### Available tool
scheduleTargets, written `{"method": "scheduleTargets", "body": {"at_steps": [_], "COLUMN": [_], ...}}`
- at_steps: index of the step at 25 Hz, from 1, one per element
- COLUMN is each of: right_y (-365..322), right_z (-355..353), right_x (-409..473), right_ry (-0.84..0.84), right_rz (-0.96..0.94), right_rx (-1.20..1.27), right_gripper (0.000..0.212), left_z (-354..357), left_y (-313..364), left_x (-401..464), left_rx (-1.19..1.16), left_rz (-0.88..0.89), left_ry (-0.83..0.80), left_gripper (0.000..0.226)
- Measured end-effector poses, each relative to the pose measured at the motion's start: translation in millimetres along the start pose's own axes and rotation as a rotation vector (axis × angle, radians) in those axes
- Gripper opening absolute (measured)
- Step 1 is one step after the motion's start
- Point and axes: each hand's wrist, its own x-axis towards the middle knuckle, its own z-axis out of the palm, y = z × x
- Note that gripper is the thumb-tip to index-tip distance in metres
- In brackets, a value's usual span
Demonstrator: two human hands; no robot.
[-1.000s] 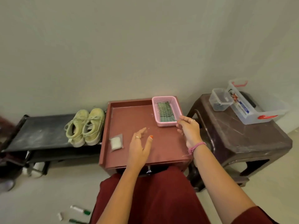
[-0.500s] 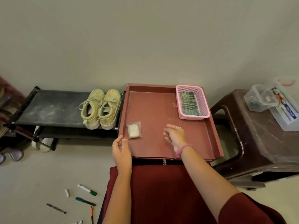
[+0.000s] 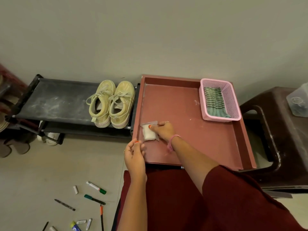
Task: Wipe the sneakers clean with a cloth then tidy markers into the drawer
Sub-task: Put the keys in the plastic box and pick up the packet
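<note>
A pair of pale yellow-green sneakers (image 3: pixel 111 104) stands on the right end of a low black shoe rack (image 3: pixel 55 100). Beside it is a shallow red drawer-like tray (image 3: pixel 183 105). A pink basket (image 3: pixel 233 100) in its far right corner holds a folded green striped cloth (image 3: pixel 215 102). My right hand (image 3: pixel 162 130) reaches across and pinches a small clear bag of white material (image 3: pixel 147 135) at the tray's left side, thumb on top. My left hand (image 3: pixel 134 154) hovers by the tray's front left edge, holding nothing. Several markers (image 3: pixel 95 187) lie scattered on the floor at lower left.
A dark brown plastic stool (image 3: pixel 283 130) stands right of the tray with a clear container (image 3: pixel 298 100) on it. Slippers and other shoes sit under and left of the rack. My lap in dark red fabric fills the lower middle.
My right hand moved from the pink basket leftward across the tray and took hold of the small bag. My left hand drew back to the tray's front left edge. The view swung left and down.
</note>
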Motion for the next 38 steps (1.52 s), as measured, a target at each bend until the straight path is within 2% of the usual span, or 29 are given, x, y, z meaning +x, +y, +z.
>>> {"method": "scheduleTargets", "body": {"at_steps": [5, 8, 10, 14, 16, 18, 23, 29, 32, 35, 38], "right_y": [0.1, 0.0, -2.2, -10.2, -13.3, -14.6, -16.3, -4.8, 1.7, 6.1, 10.4], "right_z": [5.0, -9.4, -24.1, -55.3, -70.5, -88.9, -154.8, -238.2, -272.3, -314.5, -365.0], "right_x": [2.4, -12.4, -28.4, -68.5, -91.1, -111.8, -156.6, -200.8, -215.7, -231.5, -244.7], "right_ry": [-0.097, -0.139, -0.153, -0.192, -0.23, -0.24, -0.121, 0.105, 0.182, 0.22, 0.323], "right_rz": [0.037, 0.115, 0.123, 0.101, 0.077, 0.035, -0.075, -0.203, -0.237, -0.259, -0.284], "right_rx": [0.05, 0.328, 0.504, 0.658, 0.687, 0.68, 0.726, 0.628, 0.695, 0.773, 0.746], "right_gripper": [0.023, 0.01, 0.014, 0.022, 0.023, 0.023, 0.007, 0.011, 0.017, 0.028, 0.028], "left_z": [-0.1, -1.3, -1.2, 6.1, 14.7, 24.8, 51.7, 115.2, 153.6, 193.3, 235.6], "left_y": [0.4, 0.9, 2.4, 4.4, 11.7, 20.7, 34.4, 30.5, 24.1, 17.6, 14.0], "left_x": [5.3, 5.4, 1.8, -8.5, -17.7, -30.9, -75.3, -132.5, -163.9, -195.8, -225.5], "left_rx": [0.003, 0.004, 0.031, 0.079, 0.055, -0.008, -0.064, 0.009, 0.053, 0.106, 0.175], "left_rz": [-0.019, -0.017, -0.023, -0.132, -0.171, -0.17, -0.172, -0.134, -0.093, -0.068, -0.032], "left_ry": [-0.005, -0.008, -0.036, -0.276, -0.411, -0.451, -0.515, -0.581, -0.608, -0.723, -0.863], "left_gripper": [0.014, 0.017, 0.019, 0.038, 0.034, 0.029, 0.008, 0.012, 0.014, 0.011, 0.012]}}
